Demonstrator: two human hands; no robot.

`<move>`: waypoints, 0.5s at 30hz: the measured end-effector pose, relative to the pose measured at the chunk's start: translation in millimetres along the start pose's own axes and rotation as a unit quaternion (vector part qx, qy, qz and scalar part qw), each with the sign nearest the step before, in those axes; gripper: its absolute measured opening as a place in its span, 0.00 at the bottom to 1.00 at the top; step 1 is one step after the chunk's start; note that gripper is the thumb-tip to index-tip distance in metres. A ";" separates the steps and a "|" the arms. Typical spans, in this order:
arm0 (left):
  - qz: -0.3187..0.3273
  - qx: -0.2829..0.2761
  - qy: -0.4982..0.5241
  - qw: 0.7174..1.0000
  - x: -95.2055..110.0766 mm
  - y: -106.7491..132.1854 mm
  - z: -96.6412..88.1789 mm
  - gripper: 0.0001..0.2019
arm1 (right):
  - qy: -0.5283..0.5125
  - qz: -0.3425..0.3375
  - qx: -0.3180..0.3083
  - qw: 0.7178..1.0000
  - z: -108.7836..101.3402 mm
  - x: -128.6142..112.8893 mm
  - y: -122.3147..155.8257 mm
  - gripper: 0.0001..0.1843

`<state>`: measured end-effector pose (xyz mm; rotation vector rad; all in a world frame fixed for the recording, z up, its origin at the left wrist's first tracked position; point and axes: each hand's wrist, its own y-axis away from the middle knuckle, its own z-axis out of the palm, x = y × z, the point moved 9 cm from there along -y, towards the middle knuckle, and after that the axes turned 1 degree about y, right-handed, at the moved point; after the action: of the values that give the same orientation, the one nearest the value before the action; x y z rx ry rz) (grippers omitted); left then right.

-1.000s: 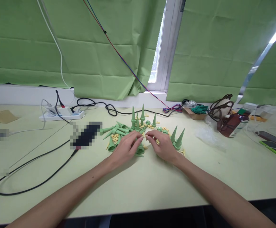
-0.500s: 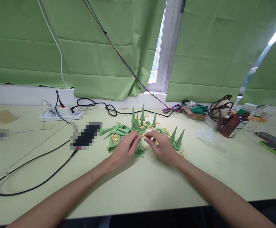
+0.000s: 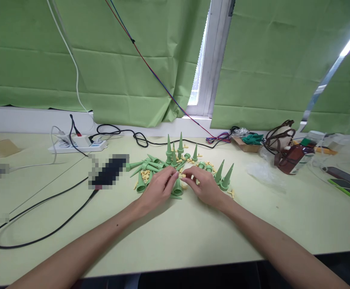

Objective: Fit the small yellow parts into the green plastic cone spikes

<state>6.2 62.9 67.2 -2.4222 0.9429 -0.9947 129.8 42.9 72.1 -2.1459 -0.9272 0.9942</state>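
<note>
A heap of green plastic cone spikes (image 3: 175,154) and small yellow connector pieces (image 3: 145,174) lies on the pale green table (image 3: 193,237). My left hand (image 3: 159,188) is closed around a green cone (image 3: 177,188), its fingers pinching the cone's top. My right hand (image 3: 203,184) pinches a small yellow piece (image 3: 183,175) and holds it against the cone's top, right at my left fingertips. Two upright cones (image 3: 224,176) stand just right of my right hand.
A white power strip (image 3: 78,143) with plugs and black cables (image 3: 42,224) lies at the left. A blurred dark object (image 3: 108,170) sits left of the heap. A brown bottle (image 3: 293,158), a clear plastic bag (image 3: 263,172) and a dark phone (image 3: 348,178) are at the right. Green curtains hang behind.
My right hand has slid slightly left, bringing the yellow piece up against the cone top in my left hand. The rest is unchanged.
</note>
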 end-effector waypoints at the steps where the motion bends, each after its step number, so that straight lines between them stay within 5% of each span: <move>1: -0.001 -0.001 -0.002 1.000 -0.4 0.2 0.3 0.13 | 0.002 0.000 -0.001 1.000 0.2 -0.3 -0.2 0.03; 15: -0.011 0.049 -0.051 0.997 -5.0 -1.4 -8.7 0.16 | 0.031 0.033 0.018 0.999 -5.9 14.4 -0.3 0.05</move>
<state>-2.1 66.8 71.5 -2.3821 0.8166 -0.8948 141.4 53.1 69.8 -2.1771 -0.8074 0.9635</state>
